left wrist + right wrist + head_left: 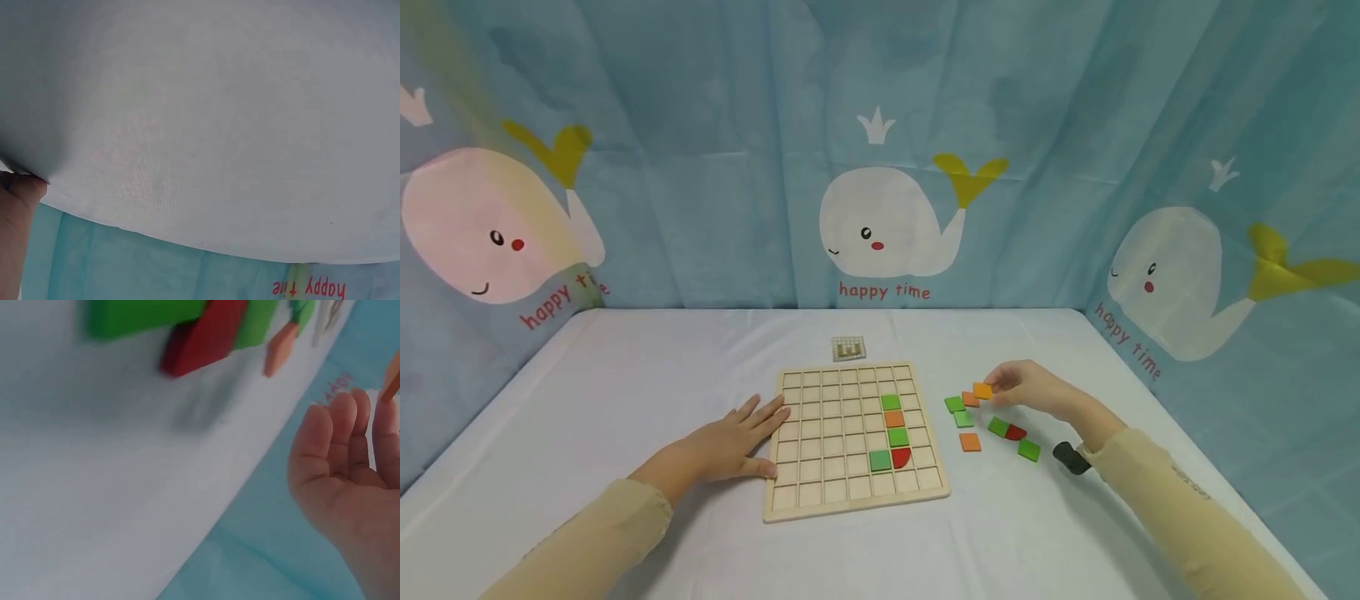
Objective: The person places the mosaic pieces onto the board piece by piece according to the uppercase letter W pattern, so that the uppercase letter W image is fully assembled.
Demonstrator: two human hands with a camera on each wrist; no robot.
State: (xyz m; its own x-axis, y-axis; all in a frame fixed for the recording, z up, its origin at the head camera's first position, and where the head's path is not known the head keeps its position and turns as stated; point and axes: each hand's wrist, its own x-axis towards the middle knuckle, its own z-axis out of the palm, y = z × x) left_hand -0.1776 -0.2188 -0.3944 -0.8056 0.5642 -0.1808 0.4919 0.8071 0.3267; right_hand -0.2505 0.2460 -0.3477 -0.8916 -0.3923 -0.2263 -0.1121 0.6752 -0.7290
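Orange tile (pixel 982 391), right of centre in the head view, is what we see the right hand (pixel 1030 387) pinching by its edge. Just below it in the frame lie a second orange tile (pixel 970 400) and two green tiles (pixel 955 404), close together on the white-covered desk (pixel 625 375). Lower down we find a third orange tile (pixel 970 442), a red piece (pixel 1016 432) beside a green one, another green tile (pixel 1028 450) and, near the right forearm, a black object (pixel 1071 458). At lower centre is a wooden grid board (pixel 831 433); the left hand (pixel 730 442) rests on its left edge, fingers spread. Towards the board's right side we count five pieces (pixel 898 437): three green, one orange, one rounded red. Above the board sits a small patterned card (pixel 848 348), before a blue curtain (pixel 700 167) with whales.

In the left wrist view, we get only part of the left hand at the lower left edge and cannot tell its full pose there.

In the right wrist view, we see the right hand at right, the held tile at a fingertip by the edge; green and red pieces fill the top, blurred.
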